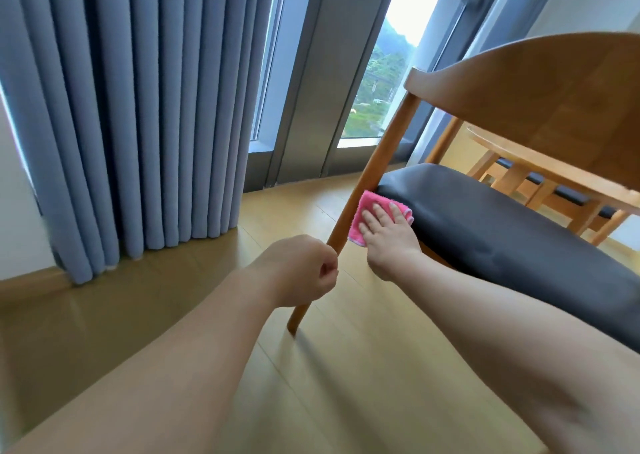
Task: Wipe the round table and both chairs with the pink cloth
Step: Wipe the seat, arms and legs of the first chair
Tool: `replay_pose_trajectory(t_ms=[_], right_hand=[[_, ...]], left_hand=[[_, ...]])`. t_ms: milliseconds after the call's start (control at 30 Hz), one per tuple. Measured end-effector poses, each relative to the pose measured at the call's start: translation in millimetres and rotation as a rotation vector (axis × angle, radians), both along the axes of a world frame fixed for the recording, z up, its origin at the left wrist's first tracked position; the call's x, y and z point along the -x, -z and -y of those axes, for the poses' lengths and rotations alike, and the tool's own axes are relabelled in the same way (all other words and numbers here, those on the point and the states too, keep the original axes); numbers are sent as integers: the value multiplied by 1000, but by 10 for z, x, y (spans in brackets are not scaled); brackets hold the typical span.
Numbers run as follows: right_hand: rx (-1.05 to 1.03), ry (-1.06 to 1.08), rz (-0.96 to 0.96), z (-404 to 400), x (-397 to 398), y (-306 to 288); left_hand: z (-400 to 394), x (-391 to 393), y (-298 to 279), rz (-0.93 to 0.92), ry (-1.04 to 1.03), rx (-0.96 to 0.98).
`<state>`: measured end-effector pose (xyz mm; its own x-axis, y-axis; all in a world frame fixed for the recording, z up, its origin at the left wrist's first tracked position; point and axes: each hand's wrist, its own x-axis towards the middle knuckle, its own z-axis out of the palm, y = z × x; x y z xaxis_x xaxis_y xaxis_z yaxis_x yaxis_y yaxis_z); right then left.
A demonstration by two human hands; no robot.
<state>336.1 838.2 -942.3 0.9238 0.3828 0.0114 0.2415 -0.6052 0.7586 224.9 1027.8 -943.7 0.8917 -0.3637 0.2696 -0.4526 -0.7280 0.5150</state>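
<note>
Two hands in view, one chair being worked, so the job looks mid-way at best. Left to right: pleated blue curtain [114, 114] hangs to the pale wood floor [346, 367], w/ a grey window frame [311, 90] beside it. Left hand [301, 273] has its fingers curled, right up against the chair leg [349, 211]; can't tell if the grip closes on the leg or on nothing. Right hand [384, 228] lies flat, fingers straight, pressing the cloth [367, 218] onto the seat's near corner, by the leg. Cloth is pink, fluffy terry, folded to a small pad. Chair [519, 107]: round tapered wood legs, smooth curved wood back, dark padded seat [502, 228] w/ a soft matte leather-like skin. Beyond it, the round wood tabletop [554, 166] and part of a 2nd chair [561, 194] under it. Nothing shows whether tabletop or 2nd chair got wiped. Judged left: rest of this seat, back, legs, poss. the other pieces.
</note>
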Motion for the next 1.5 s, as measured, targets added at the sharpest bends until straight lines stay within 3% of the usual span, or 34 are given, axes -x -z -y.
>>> replay_pose_trajectory(t_ms=[433, 633, 933, 1200, 1500], right_hand=[[45, -114, -44, 311, 249, 86], [101, -132, -120, 951, 810, 36], [98, -10, -233, 2187, 1914, -88], [40, 75, -287, 2828, 2471, -289], [18, 86, -144, 2980, 2500, -880]], left_hand=[[15, -17, -24, 31, 8, 5], [458, 40, -180, 95, 75, -116], [1340, 430, -468, 194, 345, -240], [1720, 627, -619, 259, 449, -259], [1739, 625, -654, 279, 456, -242]])
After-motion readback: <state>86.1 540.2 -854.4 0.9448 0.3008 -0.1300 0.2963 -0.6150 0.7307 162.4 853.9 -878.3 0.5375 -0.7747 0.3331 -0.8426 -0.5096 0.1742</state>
